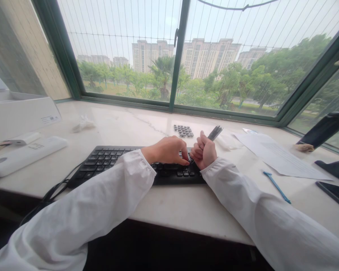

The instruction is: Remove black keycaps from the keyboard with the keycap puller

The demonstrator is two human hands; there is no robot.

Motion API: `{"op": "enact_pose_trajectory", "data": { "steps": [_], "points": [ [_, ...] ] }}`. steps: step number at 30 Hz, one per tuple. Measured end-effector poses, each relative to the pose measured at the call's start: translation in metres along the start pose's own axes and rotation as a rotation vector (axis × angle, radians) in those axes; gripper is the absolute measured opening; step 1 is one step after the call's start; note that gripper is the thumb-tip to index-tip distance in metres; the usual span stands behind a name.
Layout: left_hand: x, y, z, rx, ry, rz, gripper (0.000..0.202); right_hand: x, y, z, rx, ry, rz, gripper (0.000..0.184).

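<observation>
Fingers (198,151) of the right hand (205,153) are clamped in a fist round a dark tool (215,133), its upper end sticking out above the knuckles. The pale bench (172,207) carries a black keyboard (107,162), and both hands sit at its right end. The left hand (168,150) bends its fingertips down onto the keys; whether they pinch one I cannot tell. A paper sheet (279,156) lies to the right, and loose keycaps (183,130) lie just beyond the keyboard.
</observation>
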State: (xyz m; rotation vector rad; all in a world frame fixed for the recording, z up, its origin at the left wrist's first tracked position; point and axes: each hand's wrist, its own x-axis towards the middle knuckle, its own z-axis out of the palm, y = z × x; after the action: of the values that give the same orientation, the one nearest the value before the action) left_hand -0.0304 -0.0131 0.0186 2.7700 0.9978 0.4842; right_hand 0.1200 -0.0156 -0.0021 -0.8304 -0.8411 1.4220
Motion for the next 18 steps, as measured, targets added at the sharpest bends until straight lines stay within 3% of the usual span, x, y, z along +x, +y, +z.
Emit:
{"op": "enact_pose_trajectory", "data": {
  "steps": [11,18],
  "points": [
    [0.001,-0.0037,0.0024,-0.052,0.005,0.0,0.021,0.0017,0.001,0.0023,-0.124,0.015,0.051,0.06],
    [0.0013,-0.0081,0.0022,-0.143,-0.038,-0.038,0.027,-0.004,0.0055,0.0038,-0.047,-0.045,-0.047,0.057]
  ]
}}
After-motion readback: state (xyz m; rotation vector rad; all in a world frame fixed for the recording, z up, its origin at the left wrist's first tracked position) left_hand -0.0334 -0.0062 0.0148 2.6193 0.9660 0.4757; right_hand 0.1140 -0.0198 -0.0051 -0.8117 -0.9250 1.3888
